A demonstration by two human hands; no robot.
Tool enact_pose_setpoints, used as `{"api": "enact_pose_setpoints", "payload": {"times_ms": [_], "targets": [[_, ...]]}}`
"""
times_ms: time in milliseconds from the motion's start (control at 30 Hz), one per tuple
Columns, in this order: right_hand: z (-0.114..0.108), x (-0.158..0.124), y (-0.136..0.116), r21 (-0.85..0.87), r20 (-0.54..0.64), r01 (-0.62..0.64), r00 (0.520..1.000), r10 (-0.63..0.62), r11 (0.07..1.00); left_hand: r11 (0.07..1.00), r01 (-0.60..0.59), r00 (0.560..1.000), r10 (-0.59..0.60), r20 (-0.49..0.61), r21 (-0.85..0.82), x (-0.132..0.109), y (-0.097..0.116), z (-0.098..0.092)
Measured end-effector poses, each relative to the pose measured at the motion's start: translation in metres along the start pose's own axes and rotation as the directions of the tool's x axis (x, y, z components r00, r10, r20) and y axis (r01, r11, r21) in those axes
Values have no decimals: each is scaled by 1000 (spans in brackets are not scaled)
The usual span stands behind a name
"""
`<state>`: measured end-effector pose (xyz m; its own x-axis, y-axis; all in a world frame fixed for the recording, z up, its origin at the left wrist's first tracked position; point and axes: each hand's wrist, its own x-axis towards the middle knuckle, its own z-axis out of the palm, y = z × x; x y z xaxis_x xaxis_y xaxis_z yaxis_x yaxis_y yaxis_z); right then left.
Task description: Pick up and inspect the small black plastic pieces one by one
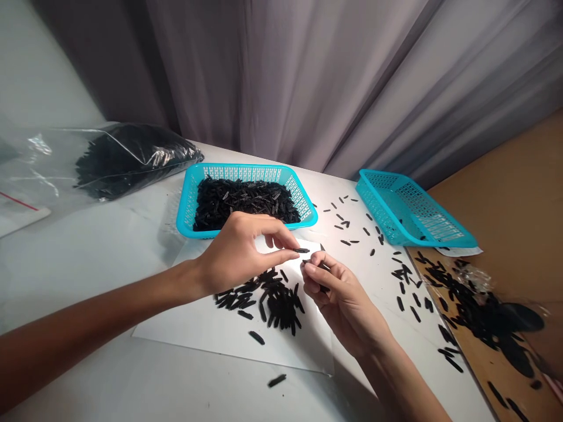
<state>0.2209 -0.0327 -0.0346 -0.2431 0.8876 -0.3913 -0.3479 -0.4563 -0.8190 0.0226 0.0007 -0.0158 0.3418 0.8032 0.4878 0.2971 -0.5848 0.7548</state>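
My left hand [241, 255] pinches a small black strip [301, 250] between thumb and forefinger. Its tip lies close to my right hand [338, 299], whose curled fingers hold at least one similar black piece [323, 266]. Below both hands, a loose heap of black strips [275, 299] lies on a white sheet [189, 319]. A turquoise perforated basket [189, 205] filled with black pieces stands just beyond my left hand. My left wrist and fingers hide part of the sheet.
A second turquoise basket [440, 237] stands to the right, with black pieces scattered across the white table [132, 264]. A clear plastic bag [132, 161] of black pieces lies back left. Brown cardboard [492, 363] with more pieces lies right; a grey curtain [264, 76] hangs behind.
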Motion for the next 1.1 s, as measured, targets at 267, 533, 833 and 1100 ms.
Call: {"api": "enact_pose_setpoints", "payload": {"times_ms": [267,533,833,1100], "targets": [[2,-4,-3,79,67,-9,998,3,997,958,205,978,-194,74,-200,2,2,-1],[5,-7,-5,57,117,16,993,-22,998,943,238,971,-221,94,-235,1,2,-2],[3,-5,1,-119,23,113,994,-111,986,950,234,971,-218,99,-207,2,2,-1],[8,-13,3,-649,-5,341,892,-452,680,962,224,973,-213,84,-157,0,2,2]]}}
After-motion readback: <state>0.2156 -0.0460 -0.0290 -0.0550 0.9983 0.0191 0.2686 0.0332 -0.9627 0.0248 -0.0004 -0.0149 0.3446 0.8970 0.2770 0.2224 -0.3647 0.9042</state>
